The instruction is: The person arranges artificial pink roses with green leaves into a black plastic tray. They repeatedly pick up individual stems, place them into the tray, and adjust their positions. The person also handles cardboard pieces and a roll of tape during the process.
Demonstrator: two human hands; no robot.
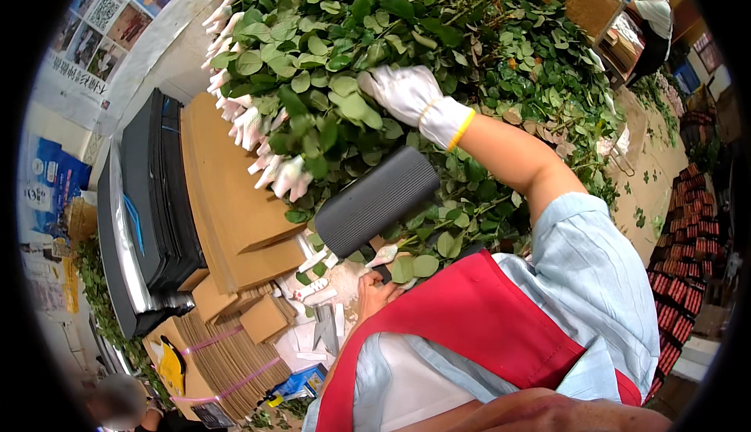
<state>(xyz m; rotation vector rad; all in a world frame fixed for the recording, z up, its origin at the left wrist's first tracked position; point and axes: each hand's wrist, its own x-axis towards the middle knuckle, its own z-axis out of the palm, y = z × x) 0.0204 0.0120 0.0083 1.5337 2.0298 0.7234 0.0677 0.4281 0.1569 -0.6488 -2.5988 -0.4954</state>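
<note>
A large heap of leafy roses (328, 41) lies across the far side, many of its heads in white net sleeves (250, 129). My right hand (403, 94), in a white knitted glove, reaches into the heap. Its fingers are closed around a leafy rose stem, the fingertips partly behind leaves. Some leaves and a sleeved head (291, 178) below are blurred. Close to my body, my bare left hand (375, 293) has bent fingers, with what they hold hidden. Beside it lies one sleeved rose head (382, 256). A dark grey corrugated sheet (377, 201), curved, sits between the hands.
Brown cardboard sheets (231, 190) and black sheets (152, 190) stand stacked at left. Strapped flat cartons (227, 354) lie nearer. White net sleeves (313, 291) and grey scissors (325, 326) are by my left hand. Another person (653, 25) stands far right; dark-and-red stacks (680, 276) line the right.
</note>
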